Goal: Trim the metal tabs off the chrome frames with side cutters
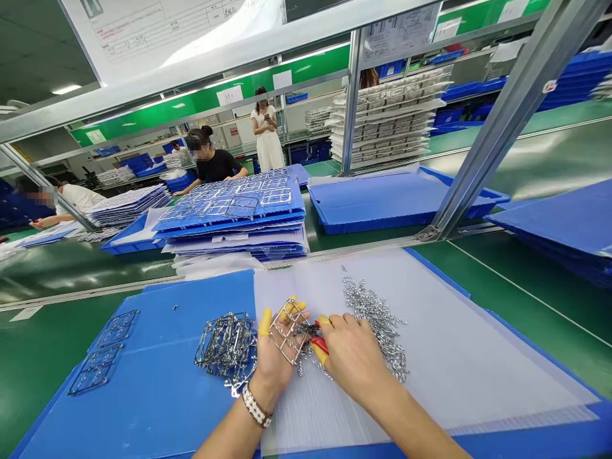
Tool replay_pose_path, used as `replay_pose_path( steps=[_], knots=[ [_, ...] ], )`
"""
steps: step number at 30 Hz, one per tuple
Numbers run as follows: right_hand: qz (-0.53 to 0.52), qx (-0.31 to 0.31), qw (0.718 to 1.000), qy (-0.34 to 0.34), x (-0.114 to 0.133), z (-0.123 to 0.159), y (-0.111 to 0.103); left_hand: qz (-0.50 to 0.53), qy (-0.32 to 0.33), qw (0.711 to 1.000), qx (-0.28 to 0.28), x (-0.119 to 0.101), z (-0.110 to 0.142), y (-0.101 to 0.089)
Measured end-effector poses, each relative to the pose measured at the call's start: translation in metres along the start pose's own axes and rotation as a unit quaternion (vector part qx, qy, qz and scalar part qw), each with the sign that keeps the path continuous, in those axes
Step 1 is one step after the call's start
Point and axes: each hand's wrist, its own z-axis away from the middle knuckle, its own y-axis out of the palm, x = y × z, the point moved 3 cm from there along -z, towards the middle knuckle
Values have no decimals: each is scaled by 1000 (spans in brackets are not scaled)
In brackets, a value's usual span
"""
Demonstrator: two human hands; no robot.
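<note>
And there in the middle was the wire frame [287,334], tilted across the left hand [273,364], its palm turned up, yellow-capped fingers and thumb curled around the edges to grip it. Over to the right hand [354,354]: knuckles up, fingers closed firmly about a red-handled tool [320,345], its dark tip right up by the frame's right side, though whether the two touched was hard to make out behind the fingers. Just beyond that hand, a great spill of twisted metal pieces [373,319] lay across the translucent sheet [459,350]. To the left, a tangled heap of frames [228,344] sat close beside the left hand on the blue sheet [157,401], and well apart, near the far-left edge, two dark frames [96,368] lay flat, one behind the other!
</note>
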Motion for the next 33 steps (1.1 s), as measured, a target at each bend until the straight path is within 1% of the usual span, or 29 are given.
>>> replay_pose_path(
  steps=[3, 8, 12, 17, 26, 30, 33],
  knots=[
    [7, 4, 1000, 2, 1, -1, 0, -9, 12, 1000, -8, 0, 0, 0],
    [18, 5, 1000, 0, 2, 3, -5, -4, 15, 1000, -18, -3, 0, 0],
    [-6, 6, 1000, -10, 9, 10, -9, 7, 29, 999, -26, -6, -2, 0],
    [-32, 23, 999, -22, 18, 11, -4, 3, 32, 999, -31, -4, -3, -4],
    [-36, 39, 998, -22, 21, 8, -3, -17, 51, 998, -45, -3, -1, -1],
    [-17, 22, 999, -28, 25, 9, 1, -28, 64, 996, -62, -3, -2, -3],
    [-10, 15, 999, -31, 23, 11, 0, -37, 69, 995, -63, -3, -3, -5]
  ],
)
